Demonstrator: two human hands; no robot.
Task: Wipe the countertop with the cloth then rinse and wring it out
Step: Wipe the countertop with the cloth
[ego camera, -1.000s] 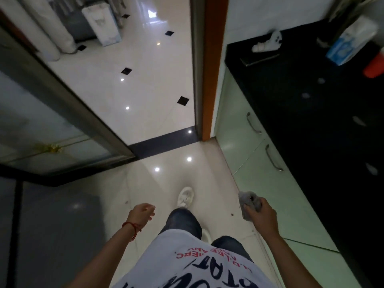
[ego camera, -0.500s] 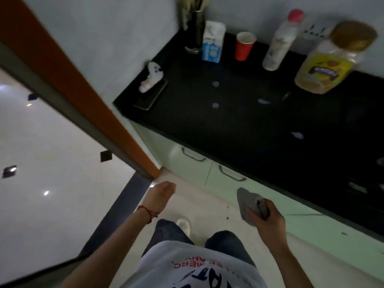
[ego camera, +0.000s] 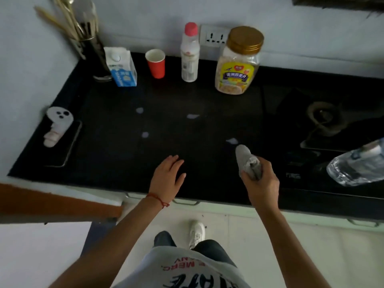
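The black countertop (ego camera: 116, 146) stretches in front of me, with several small pale spill spots (ego camera: 232, 140) scattered over its middle. My right hand (ego camera: 260, 185) is closed around a bunched grey cloth (ego camera: 247, 161), held above the counter just in front of the nearest spot. My left hand (ego camera: 167, 178) hovers over the counter's front part, palm down, fingers loosely spread, holding nothing. A red string circles its wrist.
Along the back wall stand a utensil holder (ego camera: 93, 53), milk carton (ego camera: 121, 67), red cup (ego camera: 156, 63), white bottle (ego camera: 189, 55) and big oat jar (ego camera: 239, 61). A phone with a white gadget (ego camera: 58, 129) lies left. A gas hob (ego camera: 324, 119) and clear water bottle (ego camera: 357, 165) sit right.
I turned from the doorway to face the counter. Both hands rose from beside my legs to above the countertop, the right one still holding the cloth.
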